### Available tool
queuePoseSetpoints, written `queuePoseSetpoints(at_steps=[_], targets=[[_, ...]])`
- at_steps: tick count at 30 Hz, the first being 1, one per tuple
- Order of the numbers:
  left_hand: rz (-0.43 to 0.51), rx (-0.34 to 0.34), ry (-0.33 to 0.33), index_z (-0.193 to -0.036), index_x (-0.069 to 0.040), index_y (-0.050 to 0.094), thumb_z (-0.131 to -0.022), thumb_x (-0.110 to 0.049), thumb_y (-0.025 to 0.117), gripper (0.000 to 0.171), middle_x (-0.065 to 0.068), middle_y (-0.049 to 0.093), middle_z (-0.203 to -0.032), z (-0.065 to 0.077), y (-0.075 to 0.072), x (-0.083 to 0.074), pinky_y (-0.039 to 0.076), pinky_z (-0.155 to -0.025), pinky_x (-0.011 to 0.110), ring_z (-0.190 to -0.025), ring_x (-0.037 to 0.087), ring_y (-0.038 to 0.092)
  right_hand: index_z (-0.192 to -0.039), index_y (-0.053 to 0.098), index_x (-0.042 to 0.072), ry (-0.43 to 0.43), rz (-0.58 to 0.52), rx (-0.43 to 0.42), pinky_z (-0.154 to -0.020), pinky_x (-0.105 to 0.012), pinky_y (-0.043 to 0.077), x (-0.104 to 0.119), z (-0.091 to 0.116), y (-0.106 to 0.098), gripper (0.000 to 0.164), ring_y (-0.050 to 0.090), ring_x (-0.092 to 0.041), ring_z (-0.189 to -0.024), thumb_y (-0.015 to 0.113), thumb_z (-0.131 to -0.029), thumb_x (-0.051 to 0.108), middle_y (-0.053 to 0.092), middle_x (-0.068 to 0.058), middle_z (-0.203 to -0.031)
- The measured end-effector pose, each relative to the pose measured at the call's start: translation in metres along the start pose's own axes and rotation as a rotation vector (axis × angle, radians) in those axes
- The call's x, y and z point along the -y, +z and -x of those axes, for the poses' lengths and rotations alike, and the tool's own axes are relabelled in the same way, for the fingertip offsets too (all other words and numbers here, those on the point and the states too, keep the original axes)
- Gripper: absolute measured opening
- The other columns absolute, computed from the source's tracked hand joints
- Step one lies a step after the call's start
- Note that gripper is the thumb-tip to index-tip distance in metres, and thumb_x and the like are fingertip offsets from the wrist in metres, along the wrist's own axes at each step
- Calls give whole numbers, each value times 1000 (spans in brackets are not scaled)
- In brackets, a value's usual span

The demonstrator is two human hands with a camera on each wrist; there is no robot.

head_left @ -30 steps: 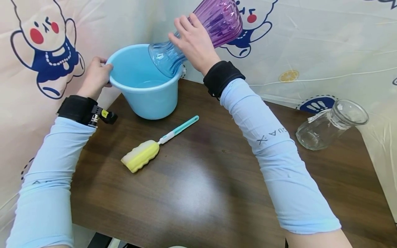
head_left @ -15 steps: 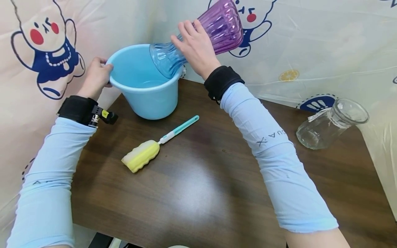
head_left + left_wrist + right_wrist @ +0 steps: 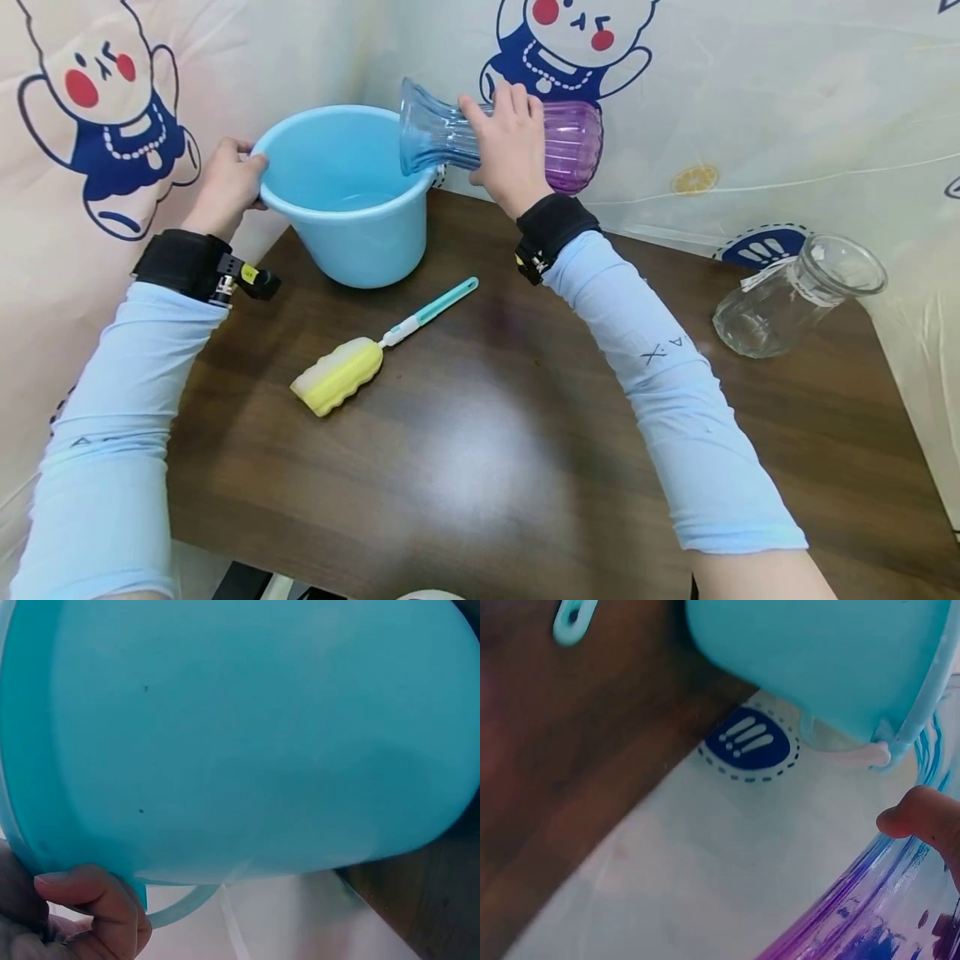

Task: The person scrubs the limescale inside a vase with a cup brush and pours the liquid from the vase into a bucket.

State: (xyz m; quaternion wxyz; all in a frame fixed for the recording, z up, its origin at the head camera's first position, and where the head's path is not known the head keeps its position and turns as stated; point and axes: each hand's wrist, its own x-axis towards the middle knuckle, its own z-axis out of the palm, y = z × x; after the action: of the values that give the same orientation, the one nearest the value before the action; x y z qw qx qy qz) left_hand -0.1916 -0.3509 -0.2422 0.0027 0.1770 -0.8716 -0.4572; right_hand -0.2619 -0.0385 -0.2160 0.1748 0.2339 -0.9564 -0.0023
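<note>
My right hand (image 3: pixel 513 150) grips a ribbed glass vase (image 3: pixel 572 146) around its neck. The vase lies nearly level in the air, its blue flared mouth over the right rim of a light blue bucket (image 3: pixel 360 246) and its purple base to the right. In the right wrist view the thumb presses on the vase (image 3: pixel 855 900). At the bucket's left rim my left hand (image 3: pixel 228 183) holds on; the left wrist view shows its fingers (image 3: pixel 97 896) curled at the rim near the handle (image 3: pixel 184 906). A little water seems to lie in the bucket.
A sponge bottle brush (image 3: pixel 341 375) with a teal and white handle lies on the brown wooden table (image 3: pixel 480 467). Toward the right edge a clear glass jar (image 3: pixel 780 308) stands. A printed curtain (image 3: pixel 750 108) hangs behind the table.
The right hand has lowered the vase's purple base, turning it from a mouth-down tilt to nearly level. Its mouth has risen and shifted right to the bucket's rim. The left hand stays on the bucket.
</note>
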Motion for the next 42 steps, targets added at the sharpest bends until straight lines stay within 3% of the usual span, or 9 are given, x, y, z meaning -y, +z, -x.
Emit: queuePoseSetpoints(at_steps=[4, 9, 18, 23, 25, 29, 34, 37, 42], targets=[[18, -4, -16, -143, -9, 14, -97, -35, 29, 55, 12, 31, -128, -1, 0, -2, 48, -66, 13, -78, 5, 52, -139, 35, 27, 114, -153, -56, -99, -37, 23, -4, 8, 5, 85, 30, -24, -116, 74, -67, 51, 41, -10, -118], [-21, 9, -19, -143, -7, 13, -97, -36, 28, 56, 15, 30, -131, 0, -1, -4, 48, -68, 14, -81, 6, 52, -138, 38, 25, 226, -382, -65, -97, -34, 25, -8, 21, 9, 83, 32, -20, -115, 75, -67, 47, 43, -7, -118], [-104, 1, -14, -142, -3, 14, -97, -36, 26, 58, 15, 34, -125, 1, -3, -3, 48, -70, 16, -80, 8, 52, -138, 36, 24, 312, -646, -14, -97, -33, 29, -15, 42, 17, 84, 31, -18, -117, 75, -68, 45, 42, -6, -126], [-212, -24, -5, -142, 1, 16, -97, -38, 25, 61, 22, 33, -135, 4, -3, -5, 44, -85, 34, -99, 23, 47, -137, 37, 22, 313, -731, -25, -94, -34, 32, -18, 52, 19, 83, 31, -19, -117, 77, -67, 42, 42, -6, -126], [-257, -48, 15, -142, 2, 17, -96, -39, 26, 62, 24, 30, -138, 8, -2, -8, 36, -92, 44, -112, 31, 38, -137, 37, 20, 306, -767, -32, -94, -34, 32, -19, 56, 20, 84, 33, -19, -116, 78, -67, 40, 43, -6, -127], [-252, -77, 112, -143, 0, 19, -93, -41, 36, 66, 23, 22, -142, 21, 6, -22, 26, -99, 52, -123, 35, 21, -135, 39, 17, 290, -828, -53, -93, -31, 33, -21, 65, 20, 82, 38, -18, -115, 79, -66, 37, 47, -4, -126], [-183, -30, 307, -143, -7, 25, -89, -41, 49, 68, 13, 22, -146, 42, 30, -52, 22, -105, 47, -131, 28, 21, -133, 42, 17, 287, -911, -73, -93, -26, 36, -23, 75, 16, 78, 44, -13, -112, 79, -66, 34, 51, 1, -124], [-148, 54, 443, -141, -6, 28, -88, -36, 54, 66, 13, 28, -144, 51, 50, -67, 22, -107, 43, -132, 26, 25, -132, 42, 17, 290, -968, -65, -93, -25, 37, -25, 82, 12, 78, 46, -11, -111, 80, -67, 33, 51, 2, -125], [-45, 298, 583, -141, -8, 26, -85, -31, 62, 70, 9, 31, -144, 65, 90, -92, 25, -107, 37, -131, 22, 30, -133, 40, 17, 284, -1043, -52, -95, -29, 38, -31, 98, 6, 79, 47, -11, -113, 80, -66, 30, 51, 1, -127]])
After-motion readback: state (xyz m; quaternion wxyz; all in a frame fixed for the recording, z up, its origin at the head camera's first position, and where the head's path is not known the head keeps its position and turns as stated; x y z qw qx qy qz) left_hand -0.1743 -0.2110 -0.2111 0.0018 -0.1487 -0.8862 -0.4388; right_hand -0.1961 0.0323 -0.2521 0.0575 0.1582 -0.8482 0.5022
